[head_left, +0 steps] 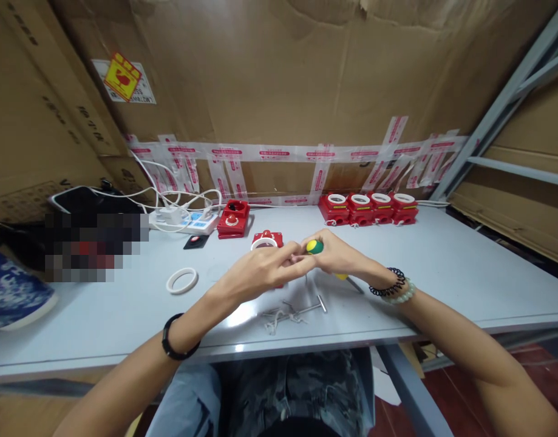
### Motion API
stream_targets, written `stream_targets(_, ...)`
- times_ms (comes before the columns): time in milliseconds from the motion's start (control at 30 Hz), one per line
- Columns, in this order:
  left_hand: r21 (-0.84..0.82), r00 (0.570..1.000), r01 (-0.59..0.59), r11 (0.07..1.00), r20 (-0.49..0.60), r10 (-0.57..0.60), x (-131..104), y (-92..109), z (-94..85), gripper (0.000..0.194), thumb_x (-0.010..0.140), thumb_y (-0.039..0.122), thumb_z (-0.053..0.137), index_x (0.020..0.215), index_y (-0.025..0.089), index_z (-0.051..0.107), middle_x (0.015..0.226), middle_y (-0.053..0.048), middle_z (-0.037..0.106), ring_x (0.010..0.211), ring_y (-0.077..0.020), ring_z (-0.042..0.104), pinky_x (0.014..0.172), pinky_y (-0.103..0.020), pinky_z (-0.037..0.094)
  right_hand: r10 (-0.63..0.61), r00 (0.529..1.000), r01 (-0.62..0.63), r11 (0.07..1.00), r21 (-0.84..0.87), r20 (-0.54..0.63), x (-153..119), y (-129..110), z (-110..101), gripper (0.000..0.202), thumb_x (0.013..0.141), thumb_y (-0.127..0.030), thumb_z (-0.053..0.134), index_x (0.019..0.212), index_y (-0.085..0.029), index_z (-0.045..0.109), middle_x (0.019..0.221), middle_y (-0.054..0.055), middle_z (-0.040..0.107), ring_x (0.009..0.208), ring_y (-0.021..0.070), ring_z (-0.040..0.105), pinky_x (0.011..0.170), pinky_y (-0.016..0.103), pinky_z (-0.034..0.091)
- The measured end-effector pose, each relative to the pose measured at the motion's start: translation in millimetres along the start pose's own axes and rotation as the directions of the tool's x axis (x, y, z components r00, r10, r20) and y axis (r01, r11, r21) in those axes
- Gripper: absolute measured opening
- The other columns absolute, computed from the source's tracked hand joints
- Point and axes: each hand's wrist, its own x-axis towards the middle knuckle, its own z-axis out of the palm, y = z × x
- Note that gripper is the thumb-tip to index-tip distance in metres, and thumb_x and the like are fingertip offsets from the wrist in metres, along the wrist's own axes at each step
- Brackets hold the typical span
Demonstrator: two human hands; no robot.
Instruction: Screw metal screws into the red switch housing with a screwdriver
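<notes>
My right hand (pixel 331 252) is wrapped round a green and yellow handle (pixel 314 247), whose end sticks out above the fist. My left hand (pixel 265 266) reaches across to meet it, fingers bent and pressed near the right fingers; what they pinch is too small to make out. Partly behind my left hand stands a red housing (pixel 267 235) with a white ring on it. Below the hands lie a metal T-shaped rod (pixel 322 303) and some white string (pixel 273 325). A yellow piece and a dark shaft show beneath my right wrist.
Several red housings with white rings (pixel 360 209) stand in a row at the back right. Another red unit (pixel 233 220) is beside a power strip (pixel 187 221) with white cables. A loose white ring (pixel 181 281) lies at left, near a blue patterned shoe (pixel 14 291).
</notes>
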Motion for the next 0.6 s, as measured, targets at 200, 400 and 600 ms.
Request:
stream_targets(200,-0.322,0.987,0.159,0.934,0.016,-0.162,-3.2,-10.9,0.6,0.042,0.093,0.014,0.047,0.131,0.026,0.036,0.103,-0.005,0.062,0.083,-0.0151,0.064,0.069,-0.026,0.054,-0.063,0.998,0.063,0.997,-0.039,-0.012,-3.5,-6.5,-3.4,0.011,0.069,-0.023,0.067,0.067,-0.013,0.067,0.057,-0.002,0.059,0.047,0.0038,0.041,0.046,0.019,0.032)
stream_targets(400,-0.456,0.868,0.449,0.768,0.428,-0.254,-20.9,-44.5,-5.2,0.073,0.072,0.033,0.076,0.136,0.030,0.043,0.148,-0.008,0.039,0.138,-0.0343,0.031,0.110,-0.054,0.032,-0.041,0.999,0.042,0.997,-0.067,0.020,-7.6,-6.8,-13.4,0.019,0.072,-0.032,0.070,0.076,-0.014,0.069,0.064,0.000,0.064,0.046,0.0037,0.044,0.041,0.018,0.032)
stream_targets(600,-0.499,0.765,0.553,0.667,0.622,-0.168,-30.7,-54.8,-7.1,0.082,0.068,0.015,0.069,0.141,0.033,0.037,0.153,-0.003,0.033,0.143,-0.0305,0.021,0.113,-0.049,0.027,0.044,0.996,-0.040,0.998,-0.049,0.081,-9.5,0.8,-23.7,0.022,0.073,-0.038,0.070,0.079,-0.017,0.067,0.057,-0.005,0.053,0.044,0.0040,0.040,0.039,0.018,0.031)
